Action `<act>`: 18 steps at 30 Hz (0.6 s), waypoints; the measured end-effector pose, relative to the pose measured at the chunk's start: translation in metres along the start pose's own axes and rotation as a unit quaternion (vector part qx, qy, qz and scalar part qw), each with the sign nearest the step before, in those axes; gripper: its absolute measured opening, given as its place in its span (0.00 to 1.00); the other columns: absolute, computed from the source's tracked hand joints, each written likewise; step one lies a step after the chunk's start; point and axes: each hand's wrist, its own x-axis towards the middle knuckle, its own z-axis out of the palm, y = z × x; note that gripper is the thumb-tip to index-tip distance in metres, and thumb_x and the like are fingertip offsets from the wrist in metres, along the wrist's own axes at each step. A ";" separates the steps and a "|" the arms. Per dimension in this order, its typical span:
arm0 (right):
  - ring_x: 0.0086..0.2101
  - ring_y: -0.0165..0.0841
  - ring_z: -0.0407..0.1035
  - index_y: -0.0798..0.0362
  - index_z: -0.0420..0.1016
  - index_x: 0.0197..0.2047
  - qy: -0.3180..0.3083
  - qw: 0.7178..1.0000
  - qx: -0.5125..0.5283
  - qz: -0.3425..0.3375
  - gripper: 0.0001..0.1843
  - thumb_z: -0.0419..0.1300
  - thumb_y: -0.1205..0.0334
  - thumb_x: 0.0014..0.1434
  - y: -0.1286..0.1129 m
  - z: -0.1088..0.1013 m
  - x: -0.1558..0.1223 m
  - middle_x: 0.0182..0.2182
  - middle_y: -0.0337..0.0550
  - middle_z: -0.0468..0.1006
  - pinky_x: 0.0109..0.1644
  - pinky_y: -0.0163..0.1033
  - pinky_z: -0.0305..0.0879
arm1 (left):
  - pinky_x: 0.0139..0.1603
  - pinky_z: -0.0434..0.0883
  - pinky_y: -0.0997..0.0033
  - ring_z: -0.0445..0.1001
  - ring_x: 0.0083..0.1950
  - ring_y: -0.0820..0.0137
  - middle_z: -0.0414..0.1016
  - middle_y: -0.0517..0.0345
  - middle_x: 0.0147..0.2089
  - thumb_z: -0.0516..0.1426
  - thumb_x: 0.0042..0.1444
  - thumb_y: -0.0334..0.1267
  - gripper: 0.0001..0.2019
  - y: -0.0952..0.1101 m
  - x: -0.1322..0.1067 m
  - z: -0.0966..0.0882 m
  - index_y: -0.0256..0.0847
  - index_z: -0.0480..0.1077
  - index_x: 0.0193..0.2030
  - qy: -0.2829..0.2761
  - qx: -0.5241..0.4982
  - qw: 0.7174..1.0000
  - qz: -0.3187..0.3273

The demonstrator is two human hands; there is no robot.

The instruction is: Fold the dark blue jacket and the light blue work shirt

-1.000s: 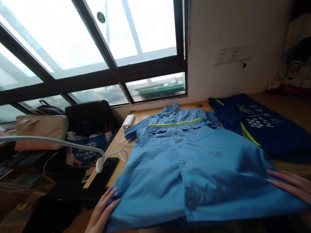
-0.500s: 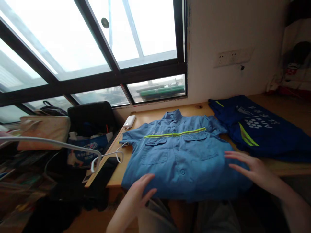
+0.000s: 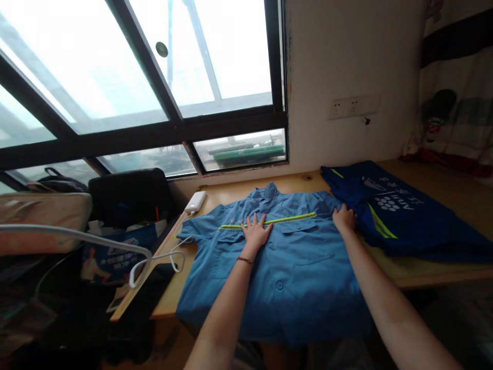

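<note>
A light blue work shirt (image 3: pixel 308 288) lies front up across the wooden desk, collar toward the window, its lower part reaching over the front edge. A yellow and grey reflective stripe (image 3: pixel 295 218) crosses its chest. My left hand (image 3: pixel 256 232) rests flat on the chest by the stripe, fingers spread. At the shirt's right sleeve is my right hand (image 3: pixel 344 218), its fingers curled in on the blue cloth; the fingertips are partly hidden. Just beyond that hand lies a dark blue garment (image 3: pixel 427 226) with white lettering and yellow strips.
On the desk's (image 3: pixel 408 277) left end are a white power bank (image 3: pixel 195 202) and a white cable (image 3: pixel 177 253). A curved white tube (image 3: pixel 96 240) crosses the left side. Bags and a black chair (image 3: pixel 133 192) stand left of the desk. The window and wall rise behind.
Both hands have moved forward from above the shirt's lower part. The left now lies flat on the chest, and the right has closed at the sleeve. The view has shifted slightly.
</note>
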 end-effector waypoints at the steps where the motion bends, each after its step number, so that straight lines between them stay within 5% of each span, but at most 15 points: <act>1: 0.45 0.53 0.62 0.62 0.64 0.50 0.001 1.000 0.010 0.015 0.23 0.51 0.56 0.54 0.000 0.000 0.005 0.40 0.64 0.67 0.43 0.56 0.59 | 0.57 0.41 0.40 0.41 0.64 0.51 0.45 0.57 0.65 0.39 0.52 0.61 0.30 -0.002 0.002 0.001 0.56 0.50 0.61 0.001 0.004 1.000 -0.002; 5: 0.42 0.55 0.64 0.66 0.66 0.45 0.033 0.986 0.158 0.053 0.25 0.61 0.64 0.42 0.004 0.003 0.024 0.36 0.65 0.70 0.43 0.56 0.59 | 0.57 0.41 0.40 0.41 0.64 0.51 0.44 0.57 0.65 0.37 0.52 0.61 0.31 -0.004 0.004 0.005 0.55 0.49 0.61 0.006 0.011 1.000 0.010; 9: 0.37 0.45 0.68 0.61 0.70 0.36 0.056 0.925 0.369 0.072 0.19 0.61 0.70 0.36 0.006 0.000 0.042 0.29 0.48 0.73 0.40 0.47 0.64 | 0.57 0.41 0.40 0.42 0.64 0.51 0.46 0.56 0.65 0.37 0.52 0.61 0.31 -0.004 0.004 0.006 0.55 0.49 0.61 0.011 0.018 1.000 0.019; 11: 0.32 0.37 0.69 0.59 0.70 0.35 0.094 0.865 0.487 0.082 0.17 0.60 0.68 0.37 0.005 -0.007 0.047 0.26 0.39 0.72 0.36 0.41 0.66 | 0.57 0.41 0.40 0.42 0.64 0.50 0.46 0.55 0.64 0.37 0.52 0.61 0.31 -0.004 0.004 0.006 0.54 0.50 0.61 0.011 0.023 1.000 0.017; 14: 0.29 0.30 0.67 0.57 0.70 0.33 0.142 0.737 0.654 0.097 0.16 0.60 0.70 0.35 0.000 -0.019 0.048 0.25 0.34 0.71 0.34 0.36 0.66 | 0.57 0.40 0.40 0.42 0.63 0.50 0.47 0.54 0.64 0.37 0.52 0.61 0.31 -0.004 0.005 0.007 0.54 0.50 0.61 0.014 0.027 0.999 0.016; 18: 0.30 0.29 0.68 0.55 0.69 0.28 0.080 0.659 0.742 0.091 0.14 0.60 0.72 0.32 -0.004 -0.039 0.038 0.25 0.34 0.71 0.35 0.35 0.66 | 0.57 0.41 0.40 0.42 0.63 0.50 0.47 0.53 0.64 0.37 0.52 0.61 0.31 -0.005 0.007 0.010 0.54 0.50 0.61 0.016 0.028 0.999 0.018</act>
